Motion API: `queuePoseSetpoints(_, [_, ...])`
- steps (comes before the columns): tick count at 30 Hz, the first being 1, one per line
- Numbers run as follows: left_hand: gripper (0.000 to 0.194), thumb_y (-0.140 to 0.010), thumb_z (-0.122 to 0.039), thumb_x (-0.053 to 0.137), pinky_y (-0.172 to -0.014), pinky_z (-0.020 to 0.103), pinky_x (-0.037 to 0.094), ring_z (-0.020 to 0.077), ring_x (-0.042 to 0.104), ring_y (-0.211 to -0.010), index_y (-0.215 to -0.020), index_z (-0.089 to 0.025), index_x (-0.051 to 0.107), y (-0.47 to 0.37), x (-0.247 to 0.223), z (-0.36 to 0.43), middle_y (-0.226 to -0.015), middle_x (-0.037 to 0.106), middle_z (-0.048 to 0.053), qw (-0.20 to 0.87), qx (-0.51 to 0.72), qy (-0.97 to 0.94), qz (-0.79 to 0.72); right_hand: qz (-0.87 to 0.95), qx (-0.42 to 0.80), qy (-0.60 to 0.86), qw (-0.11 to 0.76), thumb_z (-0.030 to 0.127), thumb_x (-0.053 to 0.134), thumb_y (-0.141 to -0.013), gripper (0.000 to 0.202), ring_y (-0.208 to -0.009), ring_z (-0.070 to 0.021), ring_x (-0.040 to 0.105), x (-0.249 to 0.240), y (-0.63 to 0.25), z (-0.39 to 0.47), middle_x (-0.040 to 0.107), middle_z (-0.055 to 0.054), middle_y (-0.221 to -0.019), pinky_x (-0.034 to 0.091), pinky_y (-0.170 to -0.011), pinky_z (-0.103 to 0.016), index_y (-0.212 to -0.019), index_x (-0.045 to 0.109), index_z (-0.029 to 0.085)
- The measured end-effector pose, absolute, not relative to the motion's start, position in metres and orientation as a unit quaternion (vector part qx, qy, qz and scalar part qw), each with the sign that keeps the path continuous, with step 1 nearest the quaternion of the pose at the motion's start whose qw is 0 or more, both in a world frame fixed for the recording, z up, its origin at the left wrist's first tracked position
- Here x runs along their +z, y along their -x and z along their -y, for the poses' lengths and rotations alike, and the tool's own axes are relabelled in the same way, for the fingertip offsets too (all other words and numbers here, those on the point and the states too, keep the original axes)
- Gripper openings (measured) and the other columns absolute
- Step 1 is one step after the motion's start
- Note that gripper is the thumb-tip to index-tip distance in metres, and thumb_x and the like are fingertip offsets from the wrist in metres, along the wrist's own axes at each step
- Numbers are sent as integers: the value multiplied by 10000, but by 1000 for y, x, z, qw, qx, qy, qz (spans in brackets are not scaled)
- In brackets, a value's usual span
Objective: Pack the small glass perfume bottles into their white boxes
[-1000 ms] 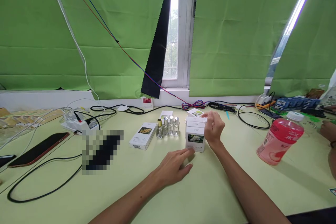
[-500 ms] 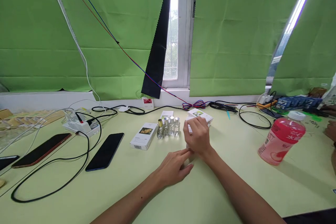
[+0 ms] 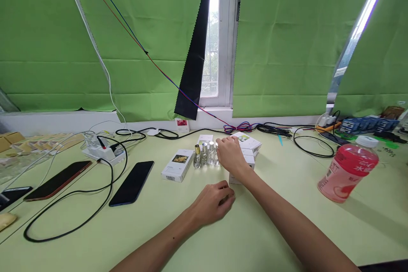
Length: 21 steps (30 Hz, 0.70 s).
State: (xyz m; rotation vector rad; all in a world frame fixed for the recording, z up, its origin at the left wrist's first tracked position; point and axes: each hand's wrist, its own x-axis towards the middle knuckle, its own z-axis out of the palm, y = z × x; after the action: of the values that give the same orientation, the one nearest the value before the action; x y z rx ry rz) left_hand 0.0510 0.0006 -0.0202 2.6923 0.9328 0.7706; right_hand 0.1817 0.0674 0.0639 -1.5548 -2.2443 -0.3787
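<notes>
My right hand (image 3: 230, 154) reaches over the rightmost glass bottle (image 3: 217, 160), with its curled fingers around the bottle's top; the fingertips are partly hidden. Several small clear bottles stand upright in a row, the leftmost one a gold-capped bottle (image 3: 197, 157), the others silver-capped. Beneath my right wrist is a white box (image 3: 236, 179), largely covered by the hand and forearm. My left hand (image 3: 213, 203) rests on the table in front of it, loosely bent, thumb apart from the fingers, holding nothing. Left of the bottles lies a white carton with a yellow flower picture (image 3: 177, 165).
More white cartons (image 3: 250, 141) lie behind my right hand. A pink drink bottle (image 3: 349, 172) stands at the right. Phones (image 3: 131, 183), a power strip (image 3: 103, 153) and looping black cable (image 3: 68, 193) occupy the left. Cable bundles (image 3: 274, 129) run along the wall.
My right hand has moved left from the white box to the rightmost bottle, uncovering part of the box. My left hand's fingers have drawn in from their stretched position. The view has shifted slightly.
</notes>
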Motion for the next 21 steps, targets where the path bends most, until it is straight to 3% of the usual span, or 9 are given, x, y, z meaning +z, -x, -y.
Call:
queuePoseSetpoints(6, [278, -975, -207, 496, -583, 257, 422, 128, 588, -617, -857, -183, 747, -50, -21, -1, -783, 658, 33, 86, 247, -912, -316, 812, -76, 571, 98, 46, 511, -927, 232, -1026, -256, 671, 75, -175, -83, 749, -147, -1030, 321, -907, -364, -1034, 700, 129])
queuePoseSetpoints(16, [280, -963, -200, 499, -563, 259, 399, 119, 563, -588, -841, -182, 751, -50, -22, 0, -765, 656, 29, 86, 245, -913, -316, 809, -59, 578, 84, -38, 546, -848, 284, -990, -227, 688, 76, -174, -91, 753, -141, -978, 311, -812, -315, -989, 720, 136])
queuePoseSetpoints(21, [280, -962, -200, 498, -564, 261, 399, 125, 571, -601, -854, -179, 756, -49, -23, -1, -775, 661, 37, 86, 250, -912, -313, 811, -50, 576, 90, 33, 536, -923, 240, -981, -225, 688, 79, -176, -88, 753, -138, -1008, 322, -809, -311, -1023, 723, 145])
